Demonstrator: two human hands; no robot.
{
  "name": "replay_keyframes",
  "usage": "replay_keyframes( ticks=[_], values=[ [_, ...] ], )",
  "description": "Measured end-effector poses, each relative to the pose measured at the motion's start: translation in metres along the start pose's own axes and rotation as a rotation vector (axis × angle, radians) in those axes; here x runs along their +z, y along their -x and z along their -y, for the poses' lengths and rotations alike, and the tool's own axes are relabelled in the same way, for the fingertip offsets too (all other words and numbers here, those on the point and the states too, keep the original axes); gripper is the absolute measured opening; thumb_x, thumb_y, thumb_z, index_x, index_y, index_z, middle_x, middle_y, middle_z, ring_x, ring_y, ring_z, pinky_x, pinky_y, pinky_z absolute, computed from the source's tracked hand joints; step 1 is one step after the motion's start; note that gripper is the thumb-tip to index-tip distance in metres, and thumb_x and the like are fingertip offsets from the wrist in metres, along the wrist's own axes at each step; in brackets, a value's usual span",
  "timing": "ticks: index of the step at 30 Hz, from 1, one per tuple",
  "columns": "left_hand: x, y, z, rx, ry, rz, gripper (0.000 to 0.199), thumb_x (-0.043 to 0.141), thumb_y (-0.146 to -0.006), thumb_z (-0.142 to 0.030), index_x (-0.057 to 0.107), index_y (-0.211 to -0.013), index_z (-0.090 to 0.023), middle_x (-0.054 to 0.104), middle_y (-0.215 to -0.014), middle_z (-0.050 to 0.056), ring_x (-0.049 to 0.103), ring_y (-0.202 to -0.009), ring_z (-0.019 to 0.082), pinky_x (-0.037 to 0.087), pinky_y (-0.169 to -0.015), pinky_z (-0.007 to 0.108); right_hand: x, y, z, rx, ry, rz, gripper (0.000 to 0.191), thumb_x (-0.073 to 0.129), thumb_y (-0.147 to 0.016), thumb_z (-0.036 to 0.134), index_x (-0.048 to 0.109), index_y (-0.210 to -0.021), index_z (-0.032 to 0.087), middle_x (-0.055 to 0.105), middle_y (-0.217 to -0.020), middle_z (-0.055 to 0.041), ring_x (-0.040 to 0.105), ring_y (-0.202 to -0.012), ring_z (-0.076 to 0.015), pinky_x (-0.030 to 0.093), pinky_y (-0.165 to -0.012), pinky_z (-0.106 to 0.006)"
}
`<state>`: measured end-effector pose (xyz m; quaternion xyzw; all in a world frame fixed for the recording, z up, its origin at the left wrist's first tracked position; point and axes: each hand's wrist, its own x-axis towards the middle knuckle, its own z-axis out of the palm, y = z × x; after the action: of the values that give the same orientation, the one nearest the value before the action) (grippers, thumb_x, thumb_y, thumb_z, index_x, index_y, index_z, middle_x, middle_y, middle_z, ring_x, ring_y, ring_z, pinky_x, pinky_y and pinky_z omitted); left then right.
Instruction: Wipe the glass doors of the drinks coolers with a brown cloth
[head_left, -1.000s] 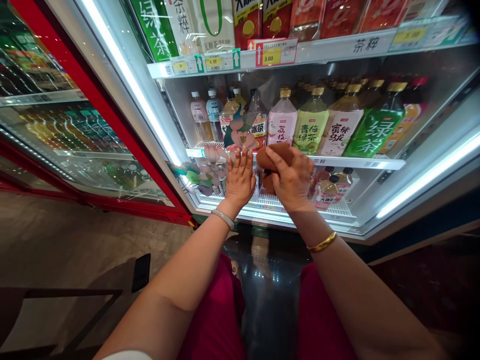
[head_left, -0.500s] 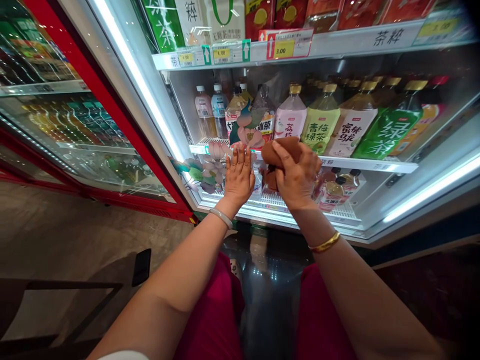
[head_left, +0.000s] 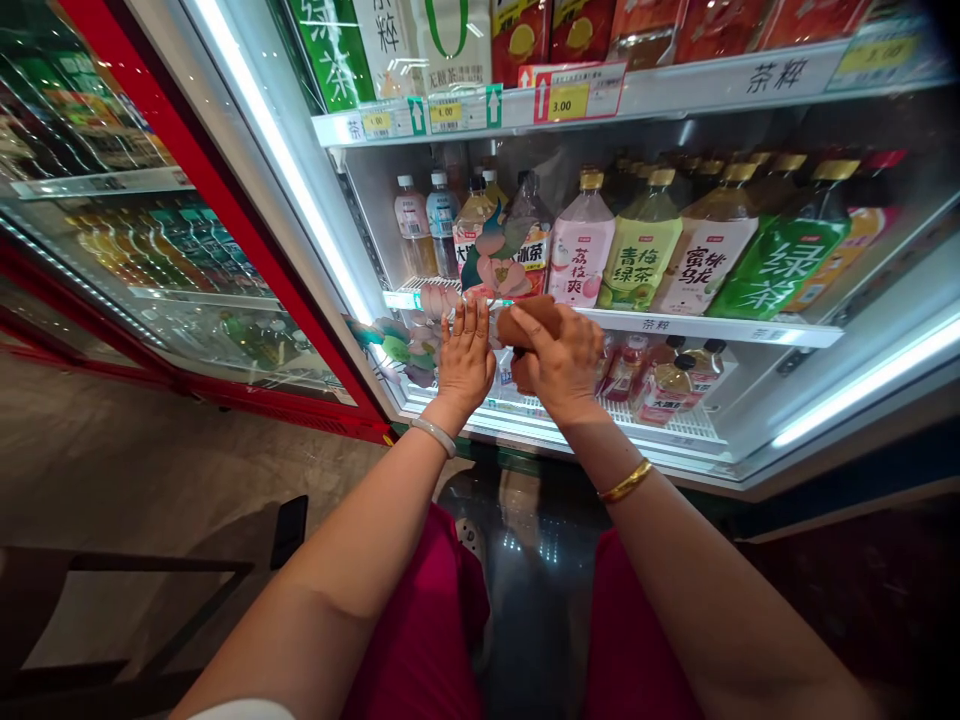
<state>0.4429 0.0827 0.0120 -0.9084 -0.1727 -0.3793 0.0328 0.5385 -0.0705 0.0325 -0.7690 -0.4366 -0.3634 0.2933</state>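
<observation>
My left hand [head_left: 466, 362] lies flat with its fingers stretched out, against the glass door of a drinks fridge. Beneath its fingertips is a flower decal [head_left: 499, 272] on the glass, with pink petals and green leaves. Just to the right, my right hand [head_left: 568, 365] grips a folded brown cloth [head_left: 534, 318], which is pressed to the glass near the decal's lower right. Part of the cloth hangs below the thumb. Behind the glass, a pink-labelled bottle [head_left: 579, 245] and a green tea bottle [head_left: 787, 245] stand among several others.
Bright light strips [head_left: 289, 170] run along the fridge's sides. To the left is another fridge with a red frame [head_left: 202, 225]. A dark phone-like object [head_left: 289, 530] is at lower left, near a dark chair-like frame [head_left: 157, 562]. My knees are below, over the dark floor.
My right hand has slid left across the glass with the cloth, closer to my left hand. The left hand has shifted slightly left and stays flat.
</observation>
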Motion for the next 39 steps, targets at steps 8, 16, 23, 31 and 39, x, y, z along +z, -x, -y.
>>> replay_keyframes(
  ticks=[8, 16, 23, 31, 39],
  values=[
    [0.002, 0.0, 0.007, 0.007, 0.029, -0.043, 0.069, 0.039, -0.097, -0.019, 0.021, -0.164, -0.012, 0.016, -0.172, 0.014, 0.002, -0.162, 0.024, 0.003, -0.133, 0.053, 0.015, 0.019, 0.011, -0.078, 0.008, 0.117, 0.051, 0.059, -0.095, 0.03, 0.056, -0.144, 0.044, 0.053, -0.143, -0.0097, 0.048, -0.126, -0.0271, 0.031, -0.113, -0.047],
    [-0.001, 0.0, 0.009, 0.02, 0.034, -0.023, 0.072, 0.041, -0.093, -0.016, 0.023, -0.163, -0.013, 0.016, -0.173, 0.013, 0.003, -0.162, 0.024, 0.0, -0.133, 0.054, -0.002, -0.013, 0.016, 0.115, -0.004, -0.044, 0.059, 0.061, -0.092, 0.027, 0.052, -0.148, 0.042, 0.048, -0.145, -0.0103, 0.044, -0.13, -0.0297, 0.031, -0.114, -0.05],
    [-0.004, -0.001, 0.024, -0.022, 0.041, -0.089, 0.075, 0.042, -0.092, -0.015, 0.019, -0.164, -0.013, 0.013, -0.173, 0.013, -0.002, -0.161, 0.021, 0.002, -0.133, 0.052, 0.019, -0.004, 0.039, -0.033, -0.006, 0.1, 0.053, 0.059, -0.095, 0.031, 0.055, -0.146, 0.043, 0.051, -0.143, -0.0096, 0.047, -0.128, -0.0277, 0.031, -0.114, -0.047],
    [-0.01, -0.004, 0.028, -0.027, 0.065, -0.109, 0.074, 0.04, -0.093, -0.015, 0.019, -0.164, -0.013, 0.011, -0.173, 0.013, -0.004, -0.161, 0.022, 0.003, -0.133, 0.054, 0.007, -0.023, 0.041, 0.074, 0.019, -0.043, 0.058, 0.062, -0.093, 0.029, 0.052, -0.148, 0.042, 0.048, -0.143, -0.0108, 0.047, -0.128, -0.0295, 0.033, -0.114, -0.051],
    [-0.004, -0.001, 0.025, -0.044, 0.07, -0.082, 0.073, 0.041, -0.094, -0.014, 0.02, -0.164, -0.016, 0.014, -0.173, 0.011, -0.004, -0.161, 0.019, 0.0, -0.133, 0.051, 0.029, -0.007, 0.051, -0.038, 0.022, 0.021, 0.048, 0.06, -0.094, 0.03, 0.061, -0.14, 0.042, 0.052, -0.139, -0.0097, 0.048, -0.125, -0.0271, 0.033, -0.113, -0.047]
  ],
)
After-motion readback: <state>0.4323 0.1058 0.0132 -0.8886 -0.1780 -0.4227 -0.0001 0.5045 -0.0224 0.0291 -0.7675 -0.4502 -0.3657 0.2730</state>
